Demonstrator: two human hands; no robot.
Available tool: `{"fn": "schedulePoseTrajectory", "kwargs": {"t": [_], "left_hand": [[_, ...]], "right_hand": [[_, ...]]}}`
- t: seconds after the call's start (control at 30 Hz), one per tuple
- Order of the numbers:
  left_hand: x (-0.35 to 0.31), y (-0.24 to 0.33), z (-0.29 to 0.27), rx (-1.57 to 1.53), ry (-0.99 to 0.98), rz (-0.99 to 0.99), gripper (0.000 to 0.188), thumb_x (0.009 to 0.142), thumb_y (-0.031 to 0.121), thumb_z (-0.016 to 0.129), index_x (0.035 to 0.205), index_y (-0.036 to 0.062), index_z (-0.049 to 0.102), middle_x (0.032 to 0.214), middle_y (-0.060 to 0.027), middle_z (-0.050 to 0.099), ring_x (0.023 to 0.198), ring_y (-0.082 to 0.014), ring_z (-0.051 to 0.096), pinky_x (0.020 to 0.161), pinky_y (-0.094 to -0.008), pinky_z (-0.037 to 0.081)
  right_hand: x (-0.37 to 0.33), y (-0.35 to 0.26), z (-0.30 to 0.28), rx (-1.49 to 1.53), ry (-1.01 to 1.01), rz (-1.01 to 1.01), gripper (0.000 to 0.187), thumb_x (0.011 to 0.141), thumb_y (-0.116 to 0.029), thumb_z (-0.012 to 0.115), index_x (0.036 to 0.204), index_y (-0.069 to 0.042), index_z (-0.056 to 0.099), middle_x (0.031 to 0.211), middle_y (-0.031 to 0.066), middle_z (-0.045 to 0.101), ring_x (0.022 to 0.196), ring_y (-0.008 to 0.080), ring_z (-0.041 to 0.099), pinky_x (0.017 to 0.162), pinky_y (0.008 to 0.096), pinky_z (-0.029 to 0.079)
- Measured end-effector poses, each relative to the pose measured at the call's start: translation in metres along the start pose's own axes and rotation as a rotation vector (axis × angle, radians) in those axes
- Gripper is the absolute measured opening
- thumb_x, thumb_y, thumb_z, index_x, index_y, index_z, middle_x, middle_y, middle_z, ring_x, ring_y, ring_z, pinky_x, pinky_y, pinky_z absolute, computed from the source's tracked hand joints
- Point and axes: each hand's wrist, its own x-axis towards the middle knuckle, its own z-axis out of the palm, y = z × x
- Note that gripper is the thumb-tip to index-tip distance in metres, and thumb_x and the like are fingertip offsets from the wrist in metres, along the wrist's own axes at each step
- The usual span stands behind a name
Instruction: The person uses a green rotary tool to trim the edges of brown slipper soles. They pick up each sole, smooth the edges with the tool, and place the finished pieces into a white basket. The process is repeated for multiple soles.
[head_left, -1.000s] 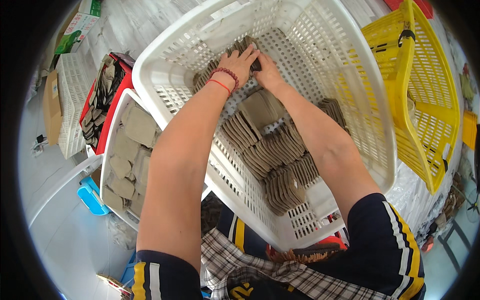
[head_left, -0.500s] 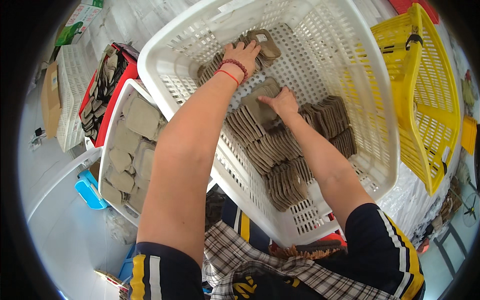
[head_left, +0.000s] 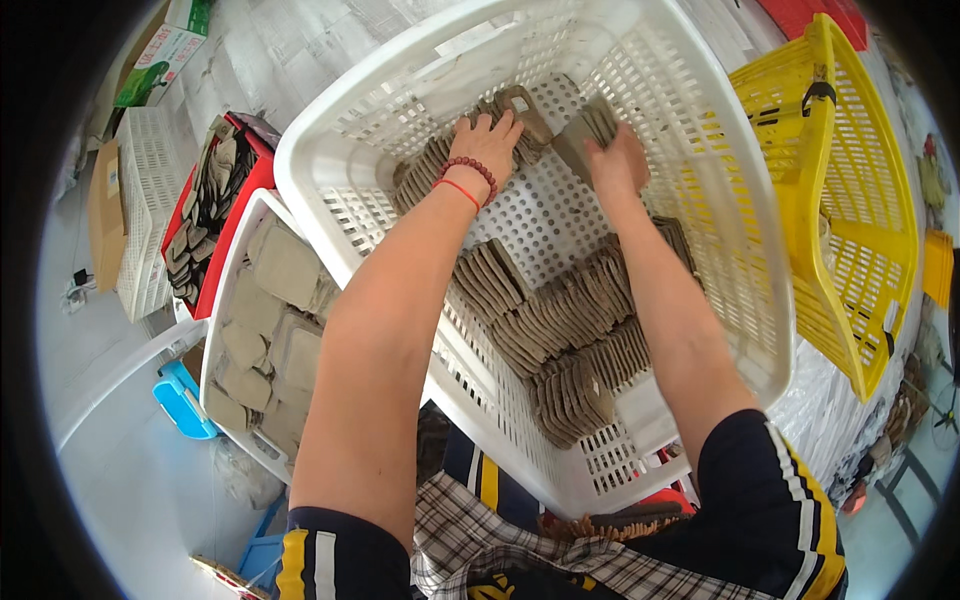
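Observation:
A large white plastic basket (head_left: 362,238) holds rows of flat grey-brown pieces with rounded corners; their exact kind is unclear. Near the far left wall, my left hand (head_left: 484,150) lies with fingers spread over a row of these pieces (head_left: 422,172), touching its top. My right hand (head_left: 620,165) grips a small stack of the flat pieces (head_left: 583,140), held tilted near the far right wall, thumb on the face toward me. Whether that stack touches the basket floor is not visible. More rows (head_left: 560,312) stand on edge in the near half, partly behind my right forearm.
Left of the basket stand a white crate (head_left: 212,345) of similar loose pieces and a red box (head_left: 238,200) of darker ones. A yellow basket (head_left: 815,230) stands at the right. A blue container (head_left: 183,402) sits at lower left.
My right hand has moved away from me and to the right with the stack, off the rows in the middle, baring perforated basket floor there. My left hand stays on its row.

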Motion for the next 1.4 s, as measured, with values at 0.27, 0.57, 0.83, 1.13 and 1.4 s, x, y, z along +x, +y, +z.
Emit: {"fn": "schedulePoseTrajectory", "kwargs": {"t": [0.27,0.57,0.83,1.13,1.4], "left_hand": [[0.003,-0.002,0.005,-0.02,-0.003,0.022,0.058,0.09,0.02,0.049,0.147,0.0183,0.035,0.153,-0.0012,0.032,0.125,-0.0227,0.043,0.099,-0.048,0.035],[0.003,-0.003,0.008,0.038,-0.007,-0.007,0.057,0.091,0.019,0.046,0.147,0.0178,0.034,0.153,-0.001,0.031,0.125,-0.0232,0.042,0.1,-0.0497,0.035],[0.001,0.0,0.001,-0.057,0.008,0.06,0.061,0.087,0.012,0.05,0.146,0.0157,0.035,0.154,-0.0087,0.027,0.131,-0.0278,0.038,0.103,-0.049,0.034],[-0.007,0.001,-0.013,-0.003,0.036,0.076,0.052,0.087,0.012,0.051,0.138,0.0104,0.046,0.153,-0.0156,0.027,0.138,-0.03,0.03,0.106,-0.0504,0.031],[-0.024,-0.01,-0.051,0.015,-0.043,0.139,0.03,0.086,0.015,0.052,0.113,0.0082,0.061,0.123,-0.0134,0.053,0.118,-0.0267,0.049,0.094,-0.045,0.038]], "right_hand": [[0.031,-0.035,0.016,-0.073,-0.333,-0.075,0.062,0.076,-0.041,0.073,0.124,-0.008,0.053,0.119,0.0097,0.062,0.114,0.03,0.057,0.092,0.0415,0.046],[0.039,-0.019,0.0,-0.022,0.029,-0.158,0.047,0.078,-0.035,0.072,0.115,-0.009,0.057,0.114,0.0102,0.063,0.108,0.0328,0.058,0.089,0.0435,0.046],[0.036,-0.043,0.046,-0.194,-0.355,-0.065,0.063,0.083,-0.033,0.069,0.135,-0.011,0.041,0.133,0.0134,0.05,0.125,0.0308,0.046,0.101,0.0469,0.038],[0.039,-0.048,0.023,-0.07,-0.319,-0.152,0.083,0.081,-0.038,0.067,0.149,-0.014,0.025,0.147,0.0124,0.035,0.137,0.0298,0.032,0.112,0.0439,0.027],[0.04,-0.042,0.029,0.014,-0.226,-0.158,0.079,0.08,-0.04,0.067,0.146,-0.012,0.032,0.144,0.0121,0.039,0.135,0.0306,0.034,0.112,0.0432,0.027]]}}
